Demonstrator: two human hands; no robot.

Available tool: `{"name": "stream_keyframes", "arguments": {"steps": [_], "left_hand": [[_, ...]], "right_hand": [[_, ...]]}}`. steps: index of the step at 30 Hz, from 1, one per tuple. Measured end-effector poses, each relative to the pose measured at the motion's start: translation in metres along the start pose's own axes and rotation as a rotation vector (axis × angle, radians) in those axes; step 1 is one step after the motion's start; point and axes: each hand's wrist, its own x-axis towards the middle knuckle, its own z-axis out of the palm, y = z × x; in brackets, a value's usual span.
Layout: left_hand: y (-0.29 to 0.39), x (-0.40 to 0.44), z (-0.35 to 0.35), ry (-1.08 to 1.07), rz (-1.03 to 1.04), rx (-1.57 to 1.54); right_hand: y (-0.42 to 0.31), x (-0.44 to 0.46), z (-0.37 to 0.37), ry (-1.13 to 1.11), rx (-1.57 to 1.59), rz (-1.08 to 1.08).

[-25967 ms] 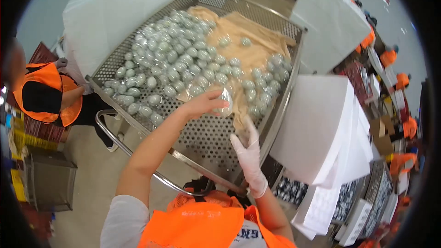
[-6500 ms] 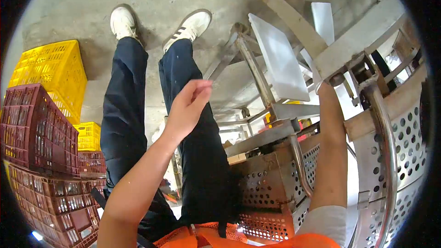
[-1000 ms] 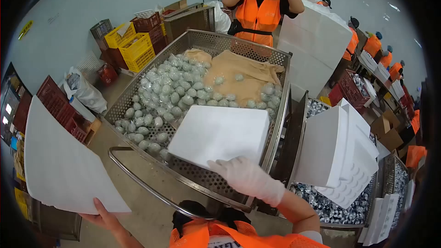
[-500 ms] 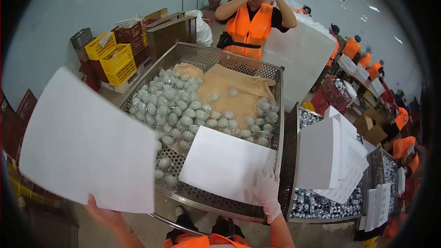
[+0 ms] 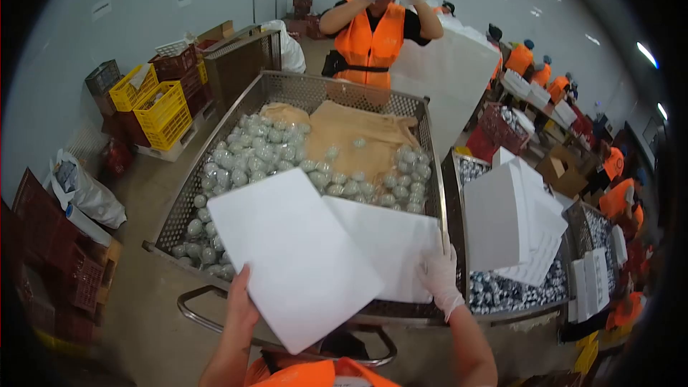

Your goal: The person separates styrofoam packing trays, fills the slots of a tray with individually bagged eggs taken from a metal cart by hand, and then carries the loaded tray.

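My bare left hand (image 5: 242, 301) grips the lower left edge of a flat white sheet (image 5: 297, 258), which looks like foam board and tilts over the near part of a perforated metal bin (image 5: 168, 226). A second white sheet (image 5: 394, 233) lies in the bin, partly covered by the first. On its right edge rests my gloved right hand (image 5: 438, 272), fingers stretched out and apart. Wrapped greenish eggs (image 5: 261, 143) fill much of the bin's left side, and more lie beside a tan cloth (image 5: 355, 129).
To the right, a stack of white foam pieces (image 5: 498, 218) stands over a bin of shiny silvery items (image 5: 516, 294). A person in an orange vest (image 5: 369, 43) stands behind the egg bin. Yellow crates (image 5: 163, 111) are stacked at left. A metal handle (image 5: 197, 308) projects from the near side.
My left hand has brought its white sheet rightward, so it now overlaps the other sheet. My right hand stays at the second sheet's right edge. The view has shifted, showing more floor at left.
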Motion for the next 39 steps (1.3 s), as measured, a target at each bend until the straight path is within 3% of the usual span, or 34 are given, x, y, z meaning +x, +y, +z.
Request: {"name": "stream_keyframes", "arguments": {"steps": [3, 5, 7, 9, 12, 15, 17, 19, 21, 25, 28, 31, 33, 34, 37, 39], "left_hand": [[-0.008, 0.016, 0.039, -0.018, 0.040, -0.087], [-0.022, 0.029, 0.067, -0.022, 0.019, -0.146], [-0.044, 0.046, 0.087, -0.180, -0.001, -0.201], [-0.064, 0.040, 0.129, -0.108, 0.014, -0.133], [-0.092, 0.041, 0.154, -0.076, -0.133, 0.067], [-0.107, 0.066, 0.131, -0.350, -0.264, 0.103], [-0.075, 0.058, 0.140, -0.265, -0.206, 0.137], [-0.060, 0.087, 0.102, -0.194, -0.078, 0.133], [-0.051, 0.124, 0.073, -0.179, -0.136, 0.728], [-0.094, 0.125, 0.057, -0.192, 0.049, 1.464], [-0.123, 0.140, 0.050, -0.067, 0.132, 1.403], [-0.083, 0.101, 0.083, -0.369, -0.209, 0.408], [-0.076, 0.135, 0.048, -0.002, -0.420, 0.624], [-0.077, 0.129, 0.051, 0.080, -0.430, 0.592], [-0.077, 0.109, 0.065, -0.070, -0.396, 0.936], [-0.086, 0.099, 0.075, -0.075, -0.319, 1.157]], "right_hand": [[0.009, 0.006, 0.023, 0.187, 0.267, -0.166], [0.023, 0.019, 0.023, -0.087, 1.091, 0.078], [-0.004, 0.030, -0.029, -0.315, 1.963, 0.206], [-0.024, 0.043, -0.048, -0.205, 2.159, 0.242], [-0.011, 0.061, -0.047, 0.081, 2.050, 0.313], [0.025, 0.057, -0.054, 0.229, 1.983, 0.412], [0.052, 0.046, -0.058, 0.264, 1.980, 0.514], [0.060, 0.028, -0.079, 0.315, 2.003, 0.575], [0.078, 0.017, -0.085, 0.440, 1.817, 0.493], [0.083, 0.003, -0.093, 0.454, 1.884, 0.533], [0.079, -0.008, -0.066, 0.193, 1.699, 0.533], [0.072, 0.006, -0.014, -0.191, 1.469, 0.393], [0.059, 0.019, 0.023, -0.041, 1.366, 0.329], [0.048, 0.024, 0.020, 0.097, 1.314, 0.299], [0.026, 0.020, -0.018, -0.013, 0.958, 0.482], [0.035, 0.021, 0.010, 0.043, 0.961, 0.405]]}}
